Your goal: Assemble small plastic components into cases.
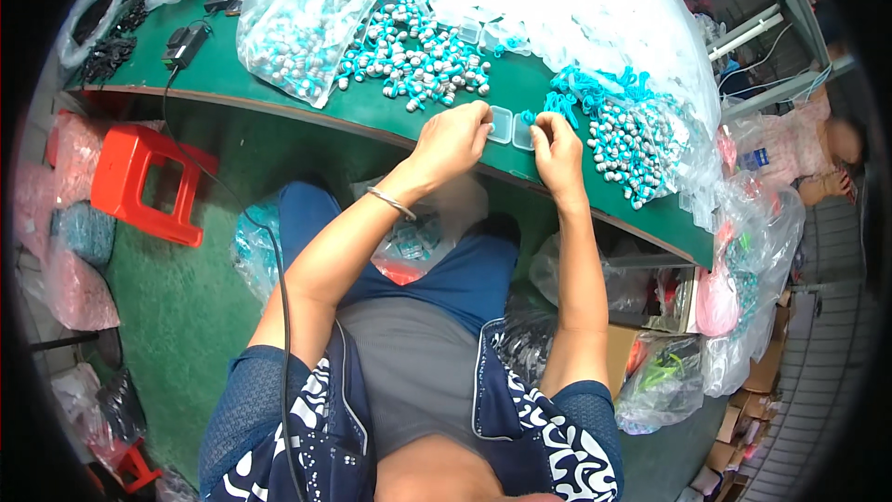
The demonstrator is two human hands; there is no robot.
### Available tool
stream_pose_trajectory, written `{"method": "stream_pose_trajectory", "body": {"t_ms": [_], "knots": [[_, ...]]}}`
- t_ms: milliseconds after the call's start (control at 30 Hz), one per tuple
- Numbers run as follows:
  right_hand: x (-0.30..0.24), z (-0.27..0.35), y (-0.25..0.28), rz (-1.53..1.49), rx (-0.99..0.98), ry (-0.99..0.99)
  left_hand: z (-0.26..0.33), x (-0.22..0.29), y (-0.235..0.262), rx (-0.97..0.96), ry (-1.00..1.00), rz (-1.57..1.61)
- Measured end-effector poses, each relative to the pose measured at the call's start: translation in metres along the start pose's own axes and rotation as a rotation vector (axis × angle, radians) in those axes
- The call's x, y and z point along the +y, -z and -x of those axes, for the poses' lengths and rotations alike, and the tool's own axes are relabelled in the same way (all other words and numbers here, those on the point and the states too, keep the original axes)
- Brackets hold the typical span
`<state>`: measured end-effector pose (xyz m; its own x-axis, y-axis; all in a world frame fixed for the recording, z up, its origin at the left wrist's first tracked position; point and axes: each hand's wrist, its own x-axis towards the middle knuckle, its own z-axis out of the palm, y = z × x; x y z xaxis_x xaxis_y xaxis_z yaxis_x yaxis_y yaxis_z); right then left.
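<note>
Both my hands work at the near edge of a green table (372, 112). My left hand (455, 135) pinches the left side of a small clear plastic case (503, 124); a metal bangle is on that wrist. My right hand (556, 141) is closed beside a second clear case (522, 133), fingers pinching a small teal piece. A heap of small teal-and-silver parts (418, 56) lies beyond my left hand. Another heap with teal cords (623, 139) lies right of my right hand.
Clear plastic bags (297, 19) of the same parts lie on the table, with a large white bag (576, 0) behind. A red stool (139, 181) stands on the green floor at left. Bags and cardboard boxes (743, 381) crowd under and right of the table. A black cable (279, 316) hangs down.
</note>
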<state>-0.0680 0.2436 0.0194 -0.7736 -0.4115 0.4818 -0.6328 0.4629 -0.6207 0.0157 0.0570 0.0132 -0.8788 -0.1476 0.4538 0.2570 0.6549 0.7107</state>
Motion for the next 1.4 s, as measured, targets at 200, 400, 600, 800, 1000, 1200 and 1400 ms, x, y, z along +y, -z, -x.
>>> {"method": "stream_pose_trajectory", "body": {"t_ms": [200, 400, 600, 800, 1000, 1200, 1400], "knots": [[0.012, -0.019, -0.003, -0.055, 0.070, 0.009, -0.026, -0.004, -0.003, 0.138, -0.009, 0.060], [0.001, 0.004, -0.010, -0.045, 0.081, -0.068, -0.027, -0.011, -0.013, 0.054, -0.063, -0.002], [0.015, -0.007, -0.018, -0.297, 0.075, -0.085, -0.004, 0.005, -0.004, 0.013, 0.034, 0.072], [-0.016, 0.005, 0.005, 0.027, 0.047, 0.108, 0.000, -0.001, -0.005, 0.058, 0.027, 0.125], [-0.011, 0.027, 0.029, 0.138, -0.093, 0.174, -0.004, 0.008, -0.017, -0.008, 0.056, 0.216], [-0.013, 0.021, 0.012, 0.015, -0.061, 0.183, -0.019, -0.002, -0.026, 0.020, 0.038, 0.198], [-0.015, 0.013, 0.021, 0.339, -0.120, 0.372, -0.018, -0.006, -0.028, 0.024, 0.004, 0.194]]}}
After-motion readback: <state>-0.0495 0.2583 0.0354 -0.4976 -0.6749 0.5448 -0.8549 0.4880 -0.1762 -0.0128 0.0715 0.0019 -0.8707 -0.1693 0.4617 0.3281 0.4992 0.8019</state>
